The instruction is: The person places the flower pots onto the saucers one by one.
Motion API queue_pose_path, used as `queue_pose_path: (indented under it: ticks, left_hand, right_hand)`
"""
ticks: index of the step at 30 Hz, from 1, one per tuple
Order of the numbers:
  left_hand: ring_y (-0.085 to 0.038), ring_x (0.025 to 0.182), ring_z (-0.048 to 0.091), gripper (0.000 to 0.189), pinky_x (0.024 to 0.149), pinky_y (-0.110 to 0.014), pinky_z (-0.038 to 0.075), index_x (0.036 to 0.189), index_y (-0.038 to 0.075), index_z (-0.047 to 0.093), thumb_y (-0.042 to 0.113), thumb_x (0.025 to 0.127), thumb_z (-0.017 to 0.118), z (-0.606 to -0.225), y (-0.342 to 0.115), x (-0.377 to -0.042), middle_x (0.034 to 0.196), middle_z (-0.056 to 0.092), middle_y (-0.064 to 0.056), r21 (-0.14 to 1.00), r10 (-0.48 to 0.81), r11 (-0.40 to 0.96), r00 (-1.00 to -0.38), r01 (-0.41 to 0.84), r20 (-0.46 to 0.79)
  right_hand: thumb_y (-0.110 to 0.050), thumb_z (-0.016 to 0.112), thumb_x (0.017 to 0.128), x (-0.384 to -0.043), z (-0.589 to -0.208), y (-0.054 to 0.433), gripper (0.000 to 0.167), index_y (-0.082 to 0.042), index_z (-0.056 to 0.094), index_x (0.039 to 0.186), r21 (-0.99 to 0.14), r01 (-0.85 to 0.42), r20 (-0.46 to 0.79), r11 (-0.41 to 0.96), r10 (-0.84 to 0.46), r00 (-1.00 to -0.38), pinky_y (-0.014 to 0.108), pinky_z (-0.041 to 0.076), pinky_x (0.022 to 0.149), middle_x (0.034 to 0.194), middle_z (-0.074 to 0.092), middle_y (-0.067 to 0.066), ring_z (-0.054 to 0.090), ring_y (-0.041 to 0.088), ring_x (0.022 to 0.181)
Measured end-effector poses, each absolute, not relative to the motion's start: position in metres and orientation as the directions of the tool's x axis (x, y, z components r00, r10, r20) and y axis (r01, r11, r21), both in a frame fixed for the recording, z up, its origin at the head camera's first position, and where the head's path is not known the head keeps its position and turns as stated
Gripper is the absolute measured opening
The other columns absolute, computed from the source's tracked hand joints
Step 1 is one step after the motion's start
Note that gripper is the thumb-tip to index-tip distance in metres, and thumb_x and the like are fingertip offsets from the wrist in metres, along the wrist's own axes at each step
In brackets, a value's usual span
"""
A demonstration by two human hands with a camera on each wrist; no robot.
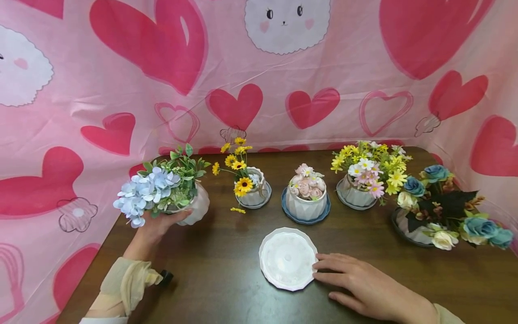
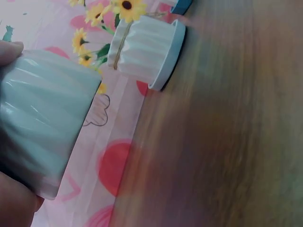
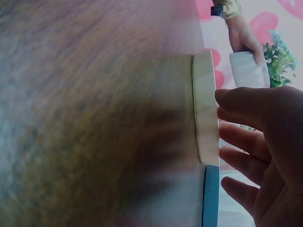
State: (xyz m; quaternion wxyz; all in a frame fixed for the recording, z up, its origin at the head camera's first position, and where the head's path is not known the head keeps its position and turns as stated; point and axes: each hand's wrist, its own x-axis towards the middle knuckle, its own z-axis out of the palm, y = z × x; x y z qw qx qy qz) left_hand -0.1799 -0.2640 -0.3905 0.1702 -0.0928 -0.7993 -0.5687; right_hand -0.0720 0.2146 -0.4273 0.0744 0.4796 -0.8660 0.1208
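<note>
On the left, my left hand [image 1: 155, 229] grips a white ribbed flowerpot [image 1: 198, 208] with pale blue hydrangeas [image 1: 145, 191] and green leaves. The pot [image 2: 45, 113] is tilted and held up off the table, its underside facing the tabletop in the left wrist view. At front centre lies a white scalloped saucer [image 1: 288, 258], bare on top. Fingertips of my right hand [image 1: 364, 281] are right at the saucer's right rim, the fingers loosely extended. From the right wrist view, the saucer [image 3: 206, 109] appears edge-on beside the thumb and fingers.
Behind stand a pot of small sunflowers [image 1: 255, 193], a pot of pale pink roses [image 1: 306, 202] on a blue saucer [image 1: 306, 220], and a pot of yellow and pink daisies [image 1: 356, 191]. Blue and white roses [image 1: 445, 240] fill a pot at the right. A pink heart-print cloth [image 1: 275, 76] hangs behind the wooden table [image 1: 210, 279].
</note>
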Motion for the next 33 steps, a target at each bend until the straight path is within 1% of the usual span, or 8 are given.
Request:
queue_pose_path:
  ticks: [5,7,13,17,20,22,28,33]
  left_hand:
    - [0.002,0.125,0.034,0.092,0.107,-0.007,0.021,0.141,0.013,0.035,0.0,0.064,0.085,-0.391,-0.262,-0.172,0.133,0.042,0.021,0.833,0.034,0.377,-0.904,0.406,0.425]
    - [0.003,0.124,0.036,0.09,0.107,-0.006,0.022,0.141,0.016,0.037,0.004,0.066,0.086,-0.392,-0.261,-0.168,0.132,0.044,0.023,0.827,0.053,0.37,-0.899,0.423,0.436]
    - [0.001,0.12,0.046,0.085,0.105,-0.012,0.031,0.135,0.023,0.046,0.01,0.064,0.091,-0.396,-0.26,-0.166,0.13,0.054,0.019,0.768,0.128,0.283,-0.817,0.574,0.563]
    - [0.001,0.119,0.047,0.08,0.103,-0.013,0.033,0.135,0.024,0.047,0.02,0.067,0.091,-0.396,-0.259,-0.164,0.13,0.056,0.019,0.724,0.185,0.273,-0.773,0.633,0.606]
    - [0.002,0.119,0.046,0.08,0.103,-0.013,0.032,0.135,0.026,0.047,0.025,0.068,0.091,-0.394,-0.256,-0.16,0.13,0.055,0.019,0.724,0.201,0.283,-0.777,0.629,0.597]
    - [0.002,0.118,0.047,0.08,0.103,-0.012,0.033,0.136,0.027,0.047,0.029,0.069,0.09,-0.392,-0.254,-0.158,0.13,0.055,0.02,0.72,0.215,0.296,-0.778,0.627,0.59]
    - [0.007,0.113,0.048,0.07,0.099,-0.008,0.033,0.131,0.039,0.049,0.046,0.072,0.085,-0.391,-0.247,-0.154,0.123,0.057,0.026,0.705,0.243,0.317,-0.772,0.635,0.587]
    - [0.009,0.11,0.047,0.067,0.098,-0.006,0.033,0.128,0.027,0.054,0.052,0.072,0.082,-0.392,-0.244,-0.151,0.121,0.056,0.029,0.697,0.257,0.33,-0.771,0.636,0.582]
  right_hand:
    - [-0.037,0.073,0.088,-0.073,-0.429,0.215,0.05,-0.031,0.058,0.135,-0.122,-0.866,0.302,0.485,-0.813,-0.498,0.016,0.03,0.112,0.138,0.058,-0.01,0.056,0.015,0.127]
    - [-0.036,0.073,0.089,-0.073,-0.43,0.215,0.05,-0.03,0.058,0.135,-0.128,-0.869,0.307,0.478,-0.814,-0.493,0.013,0.022,0.114,0.138,0.058,-0.01,0.056,0.016,0.128]
    - [-0.04,0.07,0.09,-0.073,-0.428,0.214,0.048,-0.034,0.057,0.136,-0.145,-0.845,0.246,0.515,-0.808,-0.535,0.031,0.05,0.099,0.14,0.057,-0.012,0.055,0.013,0.129]
    - [-0.039,0.071,0.09,-0.072,-0.428,0.214,0.048,-0.033,0.057,0.135,-0.147,-0.847,0.247,0.51,-0.811,-0.531,0.031,0.051,0.098,0.139,0.057,-0.012,0.056,0.013,0.128]
    - [-0.038,0.071,0.09,-0.072,-0.428,0.215,0.047,-0.032,0.058,0.135,-0.143,-0.855,0.262,0.499,-0.814,-0.519,0.031,0.05,0.098,0.139,0.058,-0.012,0.055,0.014,0.128]
    - [-0.039,0.07,0.09,-0.072,-0.428,0.215,0.047,-0.033,0.057,0.135,-0.148,-0.85,0.247,0.506,-0.813,-0.527,0.039,0.055,0.092,0.139,0.057,-0.013,0.055,0.013,0.128]
    - [-0.04,0.069,0.091,-0.072,-0.428,0.215,0.046,-0.033,0.058,0.135,-0.159,-0.842,0.225,0.516,-0.811,-0.54,0.04,0.055,0.092,0.139,0.058,-0.011,0.056,0.013,0.128]
    - [-0.043,0.066,0.093,-0.071,-0.427,0.215,0.045,-0.035,0.057,0.136,-0.178,-0.825,0.179,0.536,-0.807,-0.563,0.041,0.056,0.092,0.14,0.057,-0.012,0.056,0.013,0.128]
